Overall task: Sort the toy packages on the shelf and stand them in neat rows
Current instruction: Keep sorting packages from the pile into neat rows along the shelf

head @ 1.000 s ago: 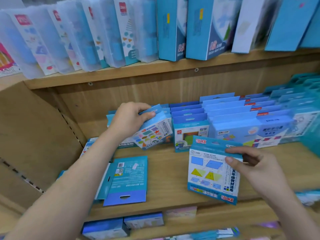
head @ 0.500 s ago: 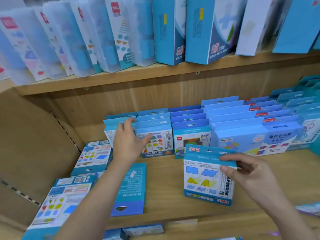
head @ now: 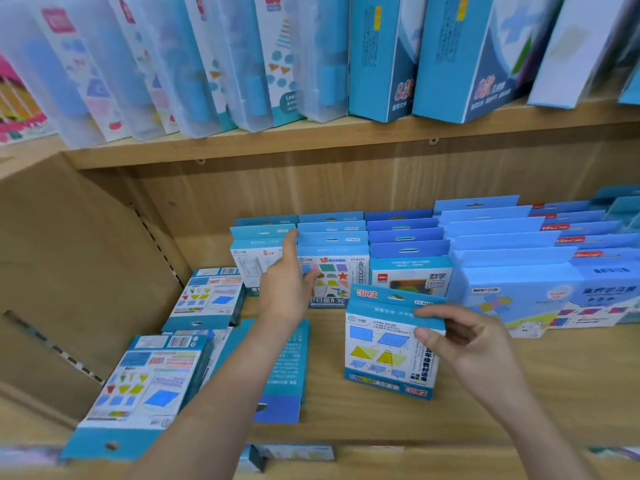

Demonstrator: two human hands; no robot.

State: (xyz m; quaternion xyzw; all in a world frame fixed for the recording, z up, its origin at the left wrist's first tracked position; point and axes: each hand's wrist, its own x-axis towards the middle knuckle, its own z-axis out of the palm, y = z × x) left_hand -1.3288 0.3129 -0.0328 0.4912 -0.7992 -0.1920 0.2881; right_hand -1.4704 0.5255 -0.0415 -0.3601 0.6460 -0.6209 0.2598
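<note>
1. Since half a second ago, I see the left hand (head: 287, 289) has stretched its loose, straight fingers up to the header of the leftmost standing row (head: 256, 244).
2. The right hand (head: 464, 341) still pinches the shapes package (head: 388, 348), which stands upright on the wooden shelf (head: 519, 393).
3. Flat packages (head: 145, 382) lie at the left, and clear boxes (head: 166, 71) stand on the shelf above.

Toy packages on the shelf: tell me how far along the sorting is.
Done: several rows stand upright along the back. In hand: the right hand pinches a shapes package upright at the front, while the left hand, fingers straight, reaches the leftmost row. Left: at least three flat packages lie unsorted on the left of the shelf.
</note>
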